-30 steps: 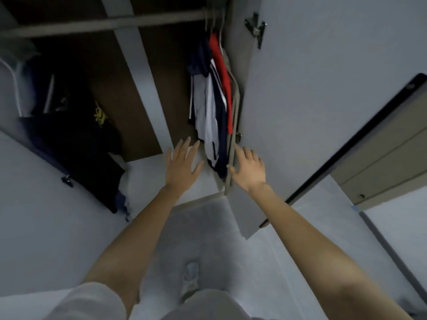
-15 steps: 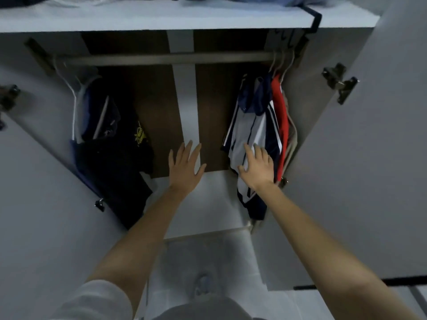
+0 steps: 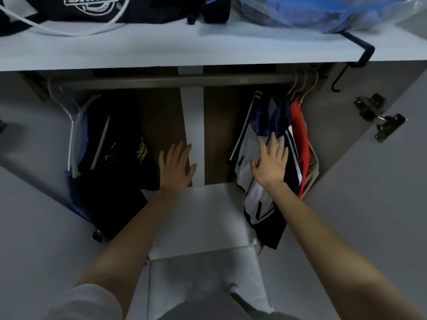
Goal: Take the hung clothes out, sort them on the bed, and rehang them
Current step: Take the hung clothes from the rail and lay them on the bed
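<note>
Both hands are spread flat, holding nothing: the right hand (image 3: 271,161) lies against the navy-and-white garment (image 3: 256,197), the left hand (image 3: 176,166) beside the dark clothes (image 3: 111,162).

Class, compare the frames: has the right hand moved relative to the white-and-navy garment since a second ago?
Yes. The right hand has risen from the hem of the white-and-navy garment up its front, toward the rail.

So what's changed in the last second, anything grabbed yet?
The right hand rose from the hems by the door edge up to the white and navy garment, fingers straight, gripping nothing. The view tilted up, bringing the top shelf in. The left hand stayed open in the gap; nothing has left the rail.
</note>
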Motion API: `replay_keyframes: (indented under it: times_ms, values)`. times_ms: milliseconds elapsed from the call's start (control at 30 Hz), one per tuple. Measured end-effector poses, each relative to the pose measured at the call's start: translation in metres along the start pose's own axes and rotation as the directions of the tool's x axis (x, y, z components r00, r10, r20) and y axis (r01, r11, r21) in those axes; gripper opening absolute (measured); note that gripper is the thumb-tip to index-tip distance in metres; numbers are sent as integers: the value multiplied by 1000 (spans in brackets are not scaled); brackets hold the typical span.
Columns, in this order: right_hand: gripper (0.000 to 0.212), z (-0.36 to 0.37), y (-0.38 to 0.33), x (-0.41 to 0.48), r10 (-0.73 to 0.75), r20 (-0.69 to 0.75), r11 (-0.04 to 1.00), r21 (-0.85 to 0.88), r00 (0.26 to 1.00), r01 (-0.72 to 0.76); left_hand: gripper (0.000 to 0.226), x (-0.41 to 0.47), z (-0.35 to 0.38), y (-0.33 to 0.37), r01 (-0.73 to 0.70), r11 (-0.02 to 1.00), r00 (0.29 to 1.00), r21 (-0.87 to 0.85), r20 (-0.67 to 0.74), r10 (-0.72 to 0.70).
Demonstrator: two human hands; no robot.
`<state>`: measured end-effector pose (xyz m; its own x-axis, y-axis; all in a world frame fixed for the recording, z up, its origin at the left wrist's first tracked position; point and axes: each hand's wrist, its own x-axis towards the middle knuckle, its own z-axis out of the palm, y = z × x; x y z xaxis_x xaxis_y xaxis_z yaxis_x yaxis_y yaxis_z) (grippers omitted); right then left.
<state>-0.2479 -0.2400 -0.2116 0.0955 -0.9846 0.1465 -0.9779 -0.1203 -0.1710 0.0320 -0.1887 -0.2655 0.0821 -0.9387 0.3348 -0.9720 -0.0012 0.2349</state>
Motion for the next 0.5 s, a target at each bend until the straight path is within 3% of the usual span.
replay_keyframes:
  times_ms: [233, 400, 500]
  values:
    - [79, -5, 29, 37, 90, -63, 995, 40, 994, -87, 64, 34, 19, 17, -23, 998, 999, -55, -28, 21]
    - [71, -7, 39, 53, 72, -260, 981, 191, 963, -21, 67, 47, 25, 27, -5, 997, 1000, -72, 8, 5]
    - [59, -10, 37, 58, 134, -179, 920, 388, 975, -56, 68, 48, 28, 29, 14, 997, 999, -77, 37, -11]
